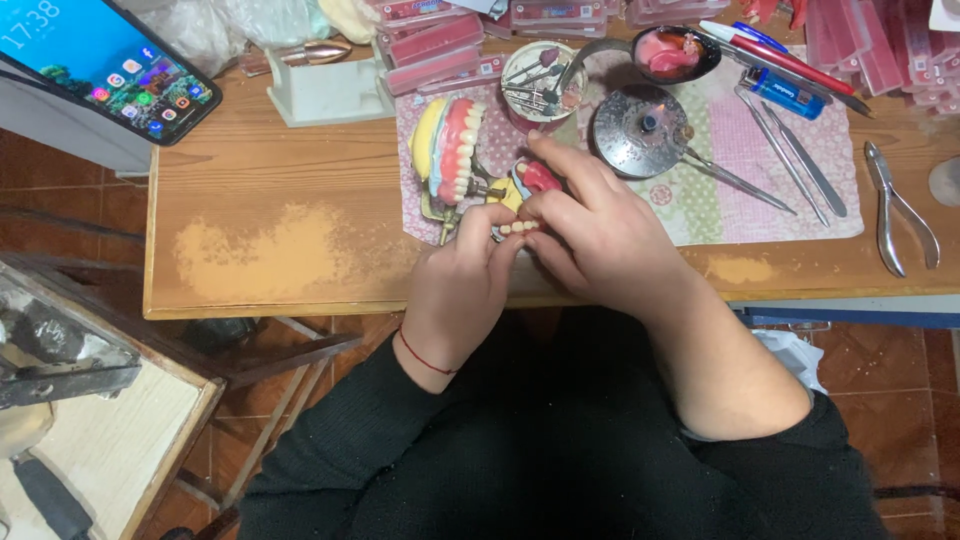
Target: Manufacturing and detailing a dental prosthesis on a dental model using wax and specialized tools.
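Working at mid-tabletop [300, 180], both hands meet on a lower denture [522, 200] mounted on a small articulator [452, 165]; we see the left hand [462, 285] come up from below, thumb and forefinger pinched on the row of pale teeth at the front edge; the right hand [590, 225] lies over it from the right, fingers curled and pressed on the pink gum wax, grip closed on the same piece; whether the right fingertips also hold a small tool we cannot tell, they are hidden.

Key relation: the denture sits just ahead of and between the two hands, touching both; its tooth row runs roughly left to right, facing us; the upper half of the articulator is swung open and stands tilted to the left, teeth and pink base showing, just beside the left hand's fingertips; the right hand covers more of the piece, the left is nearer the tooth row.

Around: patterned cloth [760, 190] under the work; round metal lamp [640, 132] just right of the right hand; cup of burs [540, 75] behind; dark bowl with pink wax [675, 52]; lighter [785, 92]; metal hand instruments [800, 165]; pliers [898, 210] far right; phone [100, 60] at upper left, well apart.
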